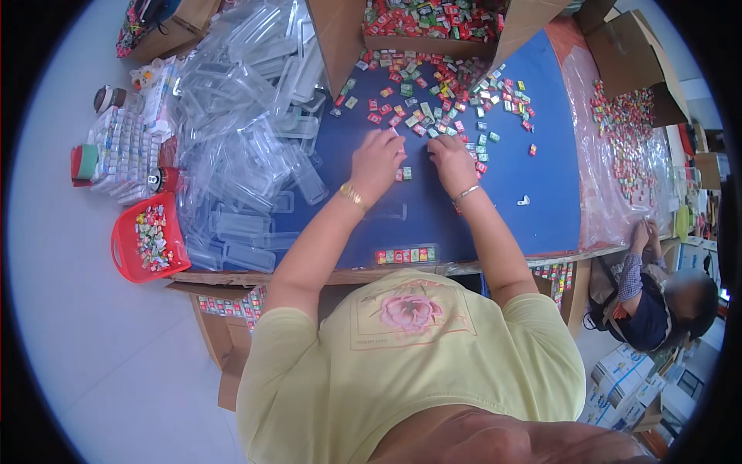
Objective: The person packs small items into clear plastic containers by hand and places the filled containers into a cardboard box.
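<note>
My left hand [377, 162], with a gold bracelet, has its fingers closed at a small red-and-white box [393, 132] on the blue tabletop. My right hand [454, 164], with a silver bangle, is curled with thumb and fingers together beside the loose boxes; what its fingertips hold is hidden. Between the wrists lies a pair of small green-and-red boxes [403, 174]. Near the front edge sits a clear plastic tray [427, 264] with a row of several red, green and yellow boxes. Many loose small boxes [440, 108] are scattered beyond my hands.
Clear empty trays [255, 147] are heaped at left, beside a red basket [121, 259] of small boxes. An open carton [425, 45] of boxes stands at the back. A white clip-like piece [523, 201] lies at right. Another person [645, 294] works at the adjoining plastic-covered table [603, 220].
</note>
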The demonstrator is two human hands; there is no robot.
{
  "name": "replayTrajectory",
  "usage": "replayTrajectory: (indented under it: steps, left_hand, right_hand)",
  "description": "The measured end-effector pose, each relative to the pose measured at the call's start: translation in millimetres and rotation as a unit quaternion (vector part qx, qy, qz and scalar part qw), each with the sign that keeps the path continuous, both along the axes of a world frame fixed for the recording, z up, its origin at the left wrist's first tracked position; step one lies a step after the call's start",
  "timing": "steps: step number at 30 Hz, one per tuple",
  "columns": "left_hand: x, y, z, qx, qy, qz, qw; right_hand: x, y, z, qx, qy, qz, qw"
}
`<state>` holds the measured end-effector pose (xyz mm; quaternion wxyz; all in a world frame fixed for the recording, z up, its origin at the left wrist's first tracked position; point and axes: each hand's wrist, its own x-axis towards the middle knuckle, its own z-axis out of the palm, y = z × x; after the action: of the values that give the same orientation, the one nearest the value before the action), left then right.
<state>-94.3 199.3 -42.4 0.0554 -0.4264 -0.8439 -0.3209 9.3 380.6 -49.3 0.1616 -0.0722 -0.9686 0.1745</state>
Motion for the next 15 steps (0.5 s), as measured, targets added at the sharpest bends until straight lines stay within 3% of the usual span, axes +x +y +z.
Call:
replayTrajectory:
  steps: [4,8,10,15]
  left_hand:
    - [-17,12,-6,-0.135,-0.013,-0.055,0.989]
    - [-29,-32,-12,-0.037,0.020,-0.046,0.998]
    - [-29,-57,-17,-0.037,0.005,-0.057,0.998]
    - [-13,-67,-20,-0.005,-0.030,-0.102,0.994]
  right_hand:
    - [-2,2,5,0.012,-0.043,0.017,0.999]
    - [9,-16,13,-0.007,-0.015,0.006,1.000]
    - [16,-29,10,-0.054,-0.087,0.008,0.995]
    - [16,-37,1,-0.069,-0.109,0.007,0.992]
